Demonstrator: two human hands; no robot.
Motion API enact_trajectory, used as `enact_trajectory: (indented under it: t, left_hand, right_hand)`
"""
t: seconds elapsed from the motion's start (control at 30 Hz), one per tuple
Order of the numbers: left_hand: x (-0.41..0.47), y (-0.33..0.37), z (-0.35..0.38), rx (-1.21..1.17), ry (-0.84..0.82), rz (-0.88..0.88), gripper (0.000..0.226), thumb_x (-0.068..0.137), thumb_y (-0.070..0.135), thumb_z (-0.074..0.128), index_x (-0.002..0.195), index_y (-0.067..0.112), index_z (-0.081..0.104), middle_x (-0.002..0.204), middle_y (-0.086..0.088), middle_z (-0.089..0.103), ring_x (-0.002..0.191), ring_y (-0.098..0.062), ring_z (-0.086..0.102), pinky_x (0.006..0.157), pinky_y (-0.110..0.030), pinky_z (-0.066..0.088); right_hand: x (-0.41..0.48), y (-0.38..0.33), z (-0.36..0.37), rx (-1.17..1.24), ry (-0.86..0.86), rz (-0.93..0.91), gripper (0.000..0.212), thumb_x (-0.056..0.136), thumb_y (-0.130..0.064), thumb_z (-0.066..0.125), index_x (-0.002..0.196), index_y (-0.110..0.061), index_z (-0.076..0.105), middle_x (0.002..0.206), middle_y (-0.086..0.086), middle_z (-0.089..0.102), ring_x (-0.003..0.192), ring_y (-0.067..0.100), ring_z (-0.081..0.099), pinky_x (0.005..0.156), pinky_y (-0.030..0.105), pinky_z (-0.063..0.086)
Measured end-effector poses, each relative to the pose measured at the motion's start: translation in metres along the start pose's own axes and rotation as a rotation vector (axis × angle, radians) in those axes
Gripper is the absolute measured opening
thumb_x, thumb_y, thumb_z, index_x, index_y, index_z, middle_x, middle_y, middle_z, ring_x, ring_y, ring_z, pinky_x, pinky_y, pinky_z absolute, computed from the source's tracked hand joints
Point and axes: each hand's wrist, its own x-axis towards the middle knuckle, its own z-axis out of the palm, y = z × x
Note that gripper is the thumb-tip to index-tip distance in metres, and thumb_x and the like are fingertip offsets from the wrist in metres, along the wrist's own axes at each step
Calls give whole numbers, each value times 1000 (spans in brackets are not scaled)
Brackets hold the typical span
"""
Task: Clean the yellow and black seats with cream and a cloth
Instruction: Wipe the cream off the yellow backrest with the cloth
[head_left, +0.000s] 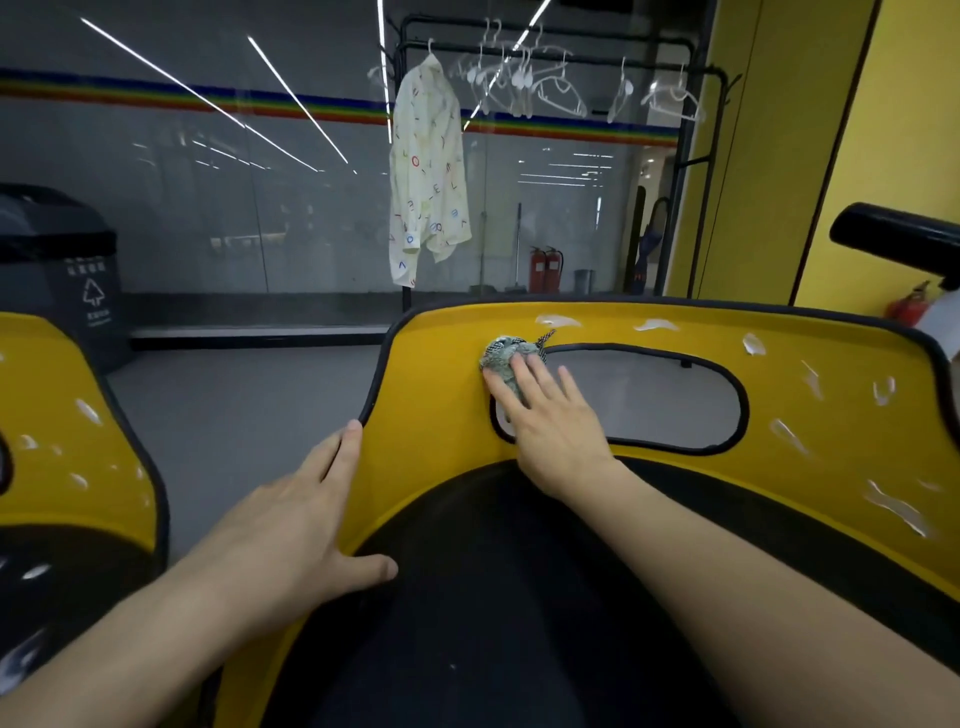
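Note:
A yellow seat (441, 395) with black trim and a black cushion (519, 597) fills the middle of the head view. White cream smears (657, 326) dot its backrest along the top and right side. My right hand (550, 421) presses a crumpled grey-green cloth (506, 358) flat against the backrest, at the left end of the oval cut-out (649, 400). My left hand (291, 530) rests on the seat's left edge, fingers straight, thumb on the yellow rim by the cushion. A second yellow and black seat (67, 441) with cream smears stands at the left.
A grey recycling bin (67, 270) stands behind the left seat. Beyond the seat a black clothes rack (545, 52) carries a white patterned shirt (426, 176) and several empty hangers before a glass wall. A black armrest (893, 234) juts in at the right; red extinguishers (545, 267) stand behind.

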Motion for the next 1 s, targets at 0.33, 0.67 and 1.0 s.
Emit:
enact_trajectory:
  t: [0.33, 0.67, 1.0]
  left_hand:
    - [117, 46, -50, 282, 575, 242, 109, 85, 80, 38, 158, 15, -7, 167, -6, 0, 153, -24, 4, 123, -42, 18]
    - [158, 68, -28, 345, 808, 114, 95, 77, 71, 56, 149, 11, 38, 137, -12, 52, 122, -32, 47, 99, -45, 33]
    - [153, 65, -27, 364, 736, 110, 79, 84, 42, 53, 153, 10, 29, 142, -13, 46, 129, -32, 43, 106, -46, 31]
  right_hand:
    - [9, 39, -13, 141, -65, 169, 82, 93, -19, 46, 156, -23, -6, 162, 13, -7, 149, 27, -6, 121, 43, 3]
    - [1, 18, 16, 60, 105, -127, 87, 89, -16, 51, 155, -17, -6, 160, 22, -4, 149, 32, -8, 121, 44, 1]
    - [5, 58, 9, -99, 122, 151, 83, 92, -15, 46, 155, -26, -7, 163, 11, -7, 149, 30, -10, 120, 50, 3]
